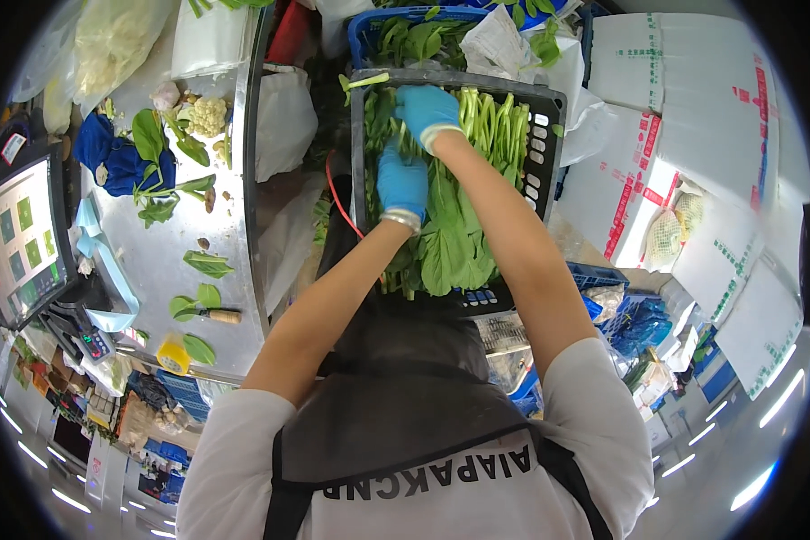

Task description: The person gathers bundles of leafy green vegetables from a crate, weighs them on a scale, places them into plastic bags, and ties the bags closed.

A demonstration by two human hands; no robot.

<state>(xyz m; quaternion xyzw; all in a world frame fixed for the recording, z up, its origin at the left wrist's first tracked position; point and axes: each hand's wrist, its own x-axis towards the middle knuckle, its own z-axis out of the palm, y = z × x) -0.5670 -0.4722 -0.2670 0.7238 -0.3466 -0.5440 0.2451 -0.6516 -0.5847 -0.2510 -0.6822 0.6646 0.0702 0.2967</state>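
Note:
A black plastic crate (559, 145) stands in front of me, filled with leafy green vegetables (455, 236) whose pale stems point away from me. My left hand (403, 182), in a blue glove, lies among the leaves at the crate's left side. Just beyond it, my right hand (428, 111), also gloved in blue, bends down over the stems near the far rim. The fingertips of both hands are partly hidden in the greens, so their hold is unclear. One loose stalk (370, 81) rests across the crate's far left corner.
On the left, a metal table (233, 270) bears loose leaves, a cauliflower piece (209, 116), a garlic bulb (165, 96), a wooden-handled tool (224, 315) and yellow tape (173, 354). A blue crate (361, 30) adjoins the far rim. White taped boxes (709, 101) are stacked on the right.

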